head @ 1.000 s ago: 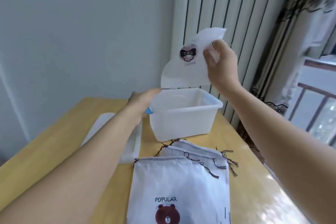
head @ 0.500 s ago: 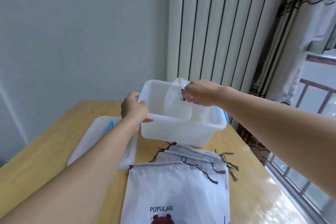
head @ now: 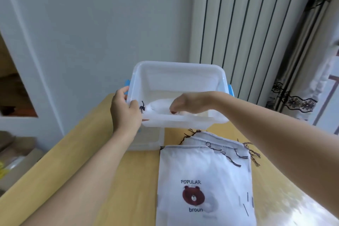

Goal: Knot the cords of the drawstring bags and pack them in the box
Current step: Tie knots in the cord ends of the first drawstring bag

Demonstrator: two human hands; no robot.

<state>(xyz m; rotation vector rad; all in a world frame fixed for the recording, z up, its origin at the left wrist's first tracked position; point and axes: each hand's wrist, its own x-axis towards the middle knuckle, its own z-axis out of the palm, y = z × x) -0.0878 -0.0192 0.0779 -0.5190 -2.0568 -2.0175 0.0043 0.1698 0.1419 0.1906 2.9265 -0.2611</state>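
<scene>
left hand (head: 126, 113) grips translucent plastic box (head: 183, 71) corner | right hand (head: 185, 103) inside on soft white bag (head: 159, 105), grip unclear

Translucent plastic box (head: 180, 77), blue side clips, tilted toward the camera, lifted at its near edge over a wooden tabletop (head: 128, 180). Left hand (head: 124, 113) in a grip on the box's near-left corner, thumb over the rim. Right hand (head: 185, 102) inside the box, fingers down on a white drawstring bag (head: 157, 105); dark knotted cord (head: 142, 107) at the bag's left end. Stack of white drawstring bags (head: 203, 180) on the tabletop just before the box, top one printed "POPULAR", bear face, "broun"; loose dark cords (head: 229, 158) at the upper edges. Clear lid (head: 148, 139) flat beneath the box's left part.
</scene>
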